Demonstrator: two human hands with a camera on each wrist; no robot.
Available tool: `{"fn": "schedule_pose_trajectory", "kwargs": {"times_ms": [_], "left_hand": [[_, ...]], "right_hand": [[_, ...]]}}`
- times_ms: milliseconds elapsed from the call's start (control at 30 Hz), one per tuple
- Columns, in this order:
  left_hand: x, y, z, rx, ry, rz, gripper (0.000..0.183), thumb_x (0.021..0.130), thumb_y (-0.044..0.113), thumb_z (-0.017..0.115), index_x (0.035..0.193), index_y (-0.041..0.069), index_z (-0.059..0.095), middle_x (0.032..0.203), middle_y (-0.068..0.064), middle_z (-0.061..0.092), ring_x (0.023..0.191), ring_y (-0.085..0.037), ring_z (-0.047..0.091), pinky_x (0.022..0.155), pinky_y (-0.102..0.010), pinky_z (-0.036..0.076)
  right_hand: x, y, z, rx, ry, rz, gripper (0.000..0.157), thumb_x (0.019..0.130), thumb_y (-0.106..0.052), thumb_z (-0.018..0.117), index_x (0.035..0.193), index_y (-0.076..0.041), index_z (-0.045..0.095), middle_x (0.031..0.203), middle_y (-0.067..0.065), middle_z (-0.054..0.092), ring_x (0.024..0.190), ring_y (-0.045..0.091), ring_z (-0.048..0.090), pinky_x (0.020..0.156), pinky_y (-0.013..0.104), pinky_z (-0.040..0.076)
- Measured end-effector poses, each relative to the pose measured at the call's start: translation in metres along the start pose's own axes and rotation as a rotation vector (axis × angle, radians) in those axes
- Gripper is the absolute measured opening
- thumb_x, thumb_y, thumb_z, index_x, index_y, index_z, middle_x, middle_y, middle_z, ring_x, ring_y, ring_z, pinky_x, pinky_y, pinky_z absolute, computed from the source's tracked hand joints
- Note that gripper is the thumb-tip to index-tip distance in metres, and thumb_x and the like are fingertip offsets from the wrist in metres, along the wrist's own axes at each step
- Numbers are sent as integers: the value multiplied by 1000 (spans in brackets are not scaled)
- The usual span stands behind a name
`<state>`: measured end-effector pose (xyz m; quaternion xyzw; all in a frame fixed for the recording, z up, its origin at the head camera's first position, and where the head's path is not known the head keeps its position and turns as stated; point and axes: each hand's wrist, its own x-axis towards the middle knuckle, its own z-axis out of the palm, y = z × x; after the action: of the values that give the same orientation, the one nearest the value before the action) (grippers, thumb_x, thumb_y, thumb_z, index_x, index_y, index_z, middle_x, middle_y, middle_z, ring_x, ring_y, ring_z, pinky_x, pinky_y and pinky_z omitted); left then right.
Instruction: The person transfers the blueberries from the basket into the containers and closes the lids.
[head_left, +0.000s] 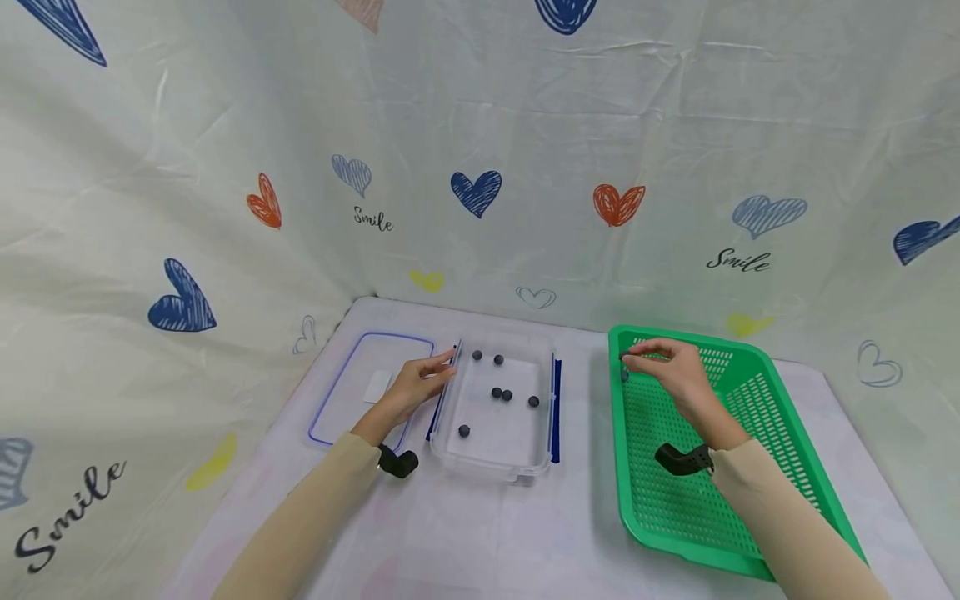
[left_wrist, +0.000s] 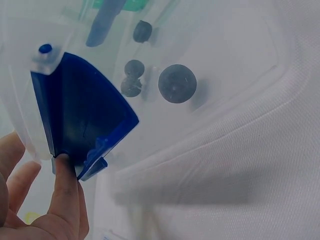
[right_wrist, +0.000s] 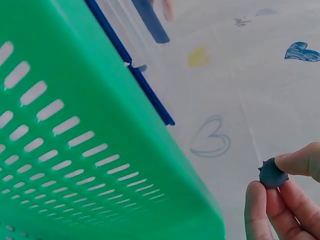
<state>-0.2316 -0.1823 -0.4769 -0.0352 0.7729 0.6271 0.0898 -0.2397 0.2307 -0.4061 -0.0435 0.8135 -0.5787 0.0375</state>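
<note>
A clear plastic box [head_left: 491, 454] stands open on the table with several dark blueberries [head_left: 534, 402] scattered on its floor. My left hand [head_left: 415, 385] is at the box's left side, its fingers fairly straight, touching the wall and the lowered blue latch flap [left_wrist: 82, 105]. Over the far left corner of the green basket [head_left: 697, 546], my right hand [head_left: 678, 371] pinches a blueberry [right_wrist: 273, 174] between thumb and fingertips. Small points stick out from that berry's skin. Just below this hand, another small dark piece [head_left: 625, 375] shows by the basket's left wall.
A clear lid with a blue rim [head_left: 322, 437] lies left of the box. Along the box's right side hangs another blue latch flap [head_left: 556, 412]. A white sheet printed with hearts [head_left: 476, 193] rises behind the table [head_left: 457, 533].
</note>
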Motion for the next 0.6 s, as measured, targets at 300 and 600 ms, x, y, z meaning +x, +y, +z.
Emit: {"fn": "schedule_pose_trajectory", "kwargs": {"times_ms": [300,600], "left_hand": [[0,1,-1,-17,-18,0,50,100,19,64,148,17,50,133,-18,54,123,-28,53,105,-41,45],[0,0,0,3,-8,-6,50,99,19,64,148,18,50,134,-18,54,122,-28,54,106,-42,44]], "right_hand": [[-1,-10,9,53,-40,-10,39,90,-21,77,114,7,65,132,10,54,124,21,44,102,48,42],[0,-18,26,64,-70,-26,37,89,-18,78,112,9,66,133,15,51,102,13,61,102,49,44]]}}
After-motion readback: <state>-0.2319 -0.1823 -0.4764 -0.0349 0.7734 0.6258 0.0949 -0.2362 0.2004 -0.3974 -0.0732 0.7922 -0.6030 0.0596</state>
